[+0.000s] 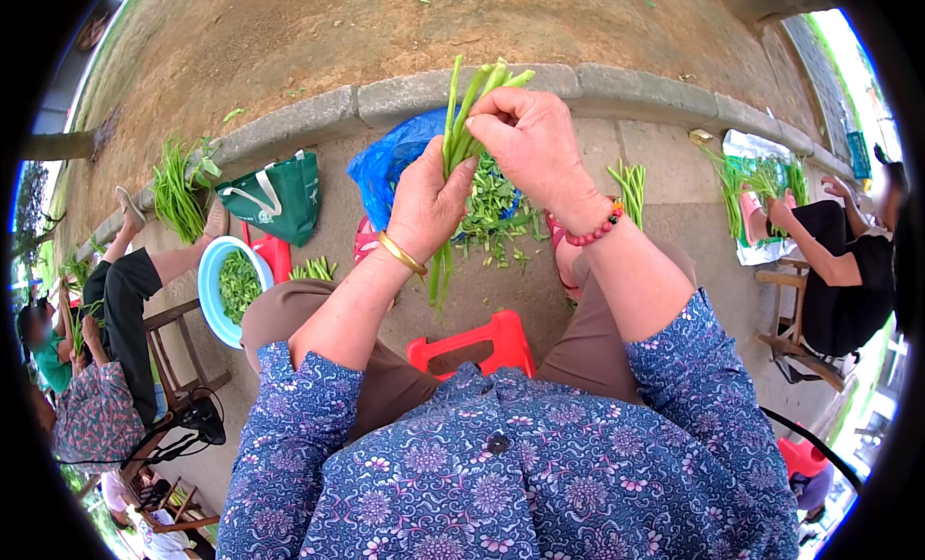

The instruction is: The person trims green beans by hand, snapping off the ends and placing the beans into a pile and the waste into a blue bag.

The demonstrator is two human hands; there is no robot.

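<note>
My left hand [432,202] is closed around a bunch of long green vegetable stems [462,116], held upright with the cut ends at the top. At the upper part of the bunch, the thumb and fingertips of my right hand [527,137] pinch a stem. Below my hands an open blue plastic bag [394,159] lies on the pavement, with picked green leaves [488,202] in and around it. A small bundle of stems [632,188] rests on the ground right of the bag.
A light blue basin [209,300] of leaves, a green tote bag [300,206] and a red plastic stool [477,340] are near my legs. A stone curb [405,96] runs ahead. Seated people on both sides handle greens; more stems [177,199] lie at the left.
</note>
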